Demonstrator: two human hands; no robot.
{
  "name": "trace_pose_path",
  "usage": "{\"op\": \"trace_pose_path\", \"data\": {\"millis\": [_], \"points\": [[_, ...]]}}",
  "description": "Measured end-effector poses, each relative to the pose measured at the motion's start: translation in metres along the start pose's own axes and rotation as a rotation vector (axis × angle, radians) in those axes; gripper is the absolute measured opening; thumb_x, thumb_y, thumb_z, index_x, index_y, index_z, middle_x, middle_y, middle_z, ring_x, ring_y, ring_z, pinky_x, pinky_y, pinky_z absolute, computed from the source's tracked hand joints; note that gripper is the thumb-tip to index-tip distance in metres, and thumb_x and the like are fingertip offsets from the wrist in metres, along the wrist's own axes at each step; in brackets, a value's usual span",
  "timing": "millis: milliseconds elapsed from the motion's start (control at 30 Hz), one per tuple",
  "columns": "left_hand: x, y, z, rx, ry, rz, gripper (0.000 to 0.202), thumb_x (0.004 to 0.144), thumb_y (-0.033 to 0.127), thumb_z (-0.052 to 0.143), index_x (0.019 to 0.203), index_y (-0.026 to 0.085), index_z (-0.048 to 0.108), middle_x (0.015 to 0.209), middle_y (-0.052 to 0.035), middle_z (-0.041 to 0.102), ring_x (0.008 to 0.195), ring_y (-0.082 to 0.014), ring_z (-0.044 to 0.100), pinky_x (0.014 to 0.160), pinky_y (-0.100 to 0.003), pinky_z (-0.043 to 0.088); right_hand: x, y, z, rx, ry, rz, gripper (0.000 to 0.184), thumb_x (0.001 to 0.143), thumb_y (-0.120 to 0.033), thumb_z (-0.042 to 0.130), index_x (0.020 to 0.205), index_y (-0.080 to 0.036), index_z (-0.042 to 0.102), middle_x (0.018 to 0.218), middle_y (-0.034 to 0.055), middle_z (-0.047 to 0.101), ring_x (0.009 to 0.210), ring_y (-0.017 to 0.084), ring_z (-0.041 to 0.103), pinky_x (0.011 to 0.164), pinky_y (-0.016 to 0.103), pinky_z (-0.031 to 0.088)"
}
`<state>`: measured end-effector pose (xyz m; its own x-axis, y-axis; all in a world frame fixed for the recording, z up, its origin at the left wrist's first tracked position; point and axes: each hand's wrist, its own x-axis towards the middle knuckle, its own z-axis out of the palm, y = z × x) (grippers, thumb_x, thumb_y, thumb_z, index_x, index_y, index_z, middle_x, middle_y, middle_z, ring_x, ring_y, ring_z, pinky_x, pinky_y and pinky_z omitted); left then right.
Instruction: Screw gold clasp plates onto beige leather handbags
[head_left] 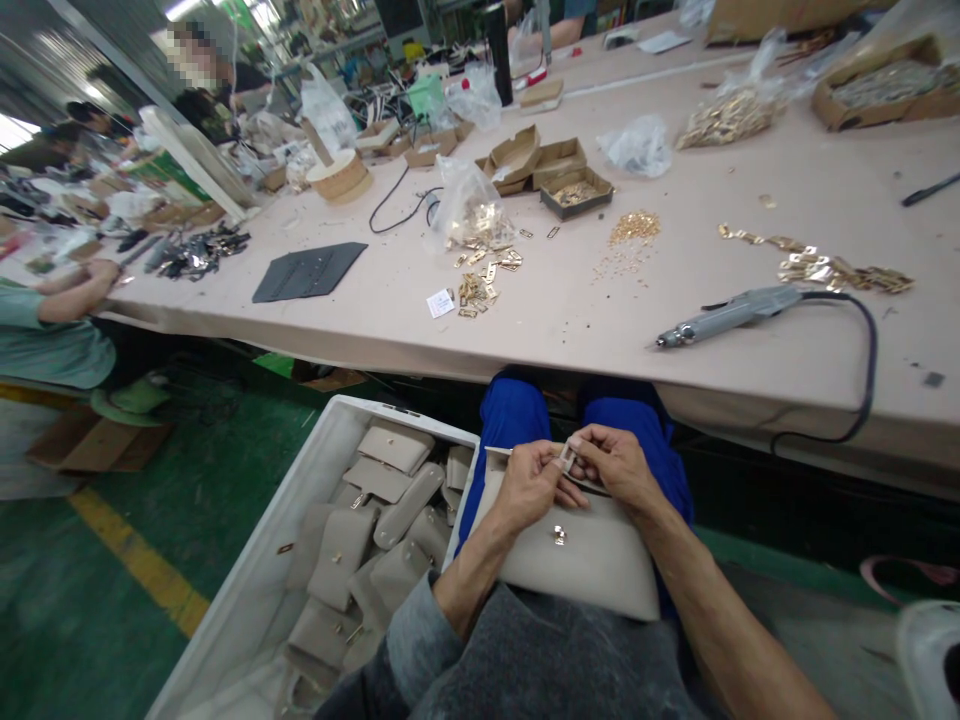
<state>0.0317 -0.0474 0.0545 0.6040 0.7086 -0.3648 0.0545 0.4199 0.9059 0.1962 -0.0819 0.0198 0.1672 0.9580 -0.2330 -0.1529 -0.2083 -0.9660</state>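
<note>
In the head view, the left hand (531, 484) and right hand (613, 466) nearly meet, fingertips of both pinching a small beige strip (567, 456) between them. The beige bag (581, 568) lies on the lap beneath both hands, its gold clasp (559, 535) just bodyward of them. Left of the left hand stands a white crate (247, 560) of bags; beyond the right hand, a grey electric screwdriver (724, 318) rests on the bench (555, 325).

Blurry bkgd, overhd lamps (184, 8) glaring, edges warped.

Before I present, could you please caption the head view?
Left hand and right hand pinch a pale strip over a beige handbag with golden clasp, beside a white crate of bags.
</note>
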Motion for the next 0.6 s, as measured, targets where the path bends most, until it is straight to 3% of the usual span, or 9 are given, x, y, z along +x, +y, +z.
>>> {"op": "trace_pose_path", "data": {"millis": [67,233,400,600], "points": [[0.000,-0.002,0.002,-0.047,0.017,0.018,0.048,0.083,0.050,0.076,0.106,0.009,0.066,0.092,-0.0141,0.077,0.059,-0.0209,0.077,0.053,-0.026,0.062,0.001,0.003,-0.001,0.008,0.001,0.003,0.039,0.084,-0.053,0.076,0.084,-0.014,0.072,0.061,0.0016,0.065,0.050,0.010,0.053,0.046,0.021,0.038],[0.002,-0.006,0.006,-0.073,0.087,0.016,0.053,0.079,0.055,0.080,0.100,0.008,0.067,0.081,-0.0114,0.075,0.057,-0.0226,0.076,0.051,-0.026,0.061,0.000,0.007,-0.001,0.017,-0.008,-0.010,0.039,0.084,-0.054,0.076,0.083,-0.015,0.071,0.060,0.0007,0.064,0.048,0.009,0.050,0.046,0.021,0.037],[0.004,-0.006,0.006,-0.084,0.098,0.013,0.055,0.077,0.057,0.082,0.099,0.009,0.066,0.083,-0.0121,0.076,0.054,-0.0212,0.075,0.049,-0.026,0.060,0.001,0.007,-0.001,0.002,-0.001,-0.012,0.040,0.086,-0.056,0.074,0.084,-0.017,0.069,0.063,0.0008,0.065,0.051,0.011,0.053,0.048,0.023,0.038],[0.003,-0.009,0.008,-0.077,0.158,0.028,0.051,0.082,0.058,0.075,0.099,0.013,0.059,0.080,-0.0111,0.077,0.046,-0.0190,0.072,0.040,-0.022,0.053,-0.001,-0.006,0.007,-0.311,0.016,-0.083,0.044,0.091,-0.060,0.065,0.075,-0.019,0.066,0.061,0.0007,0.062,0.056,0.015,0.055,0.054,0.026,0.041]]}}
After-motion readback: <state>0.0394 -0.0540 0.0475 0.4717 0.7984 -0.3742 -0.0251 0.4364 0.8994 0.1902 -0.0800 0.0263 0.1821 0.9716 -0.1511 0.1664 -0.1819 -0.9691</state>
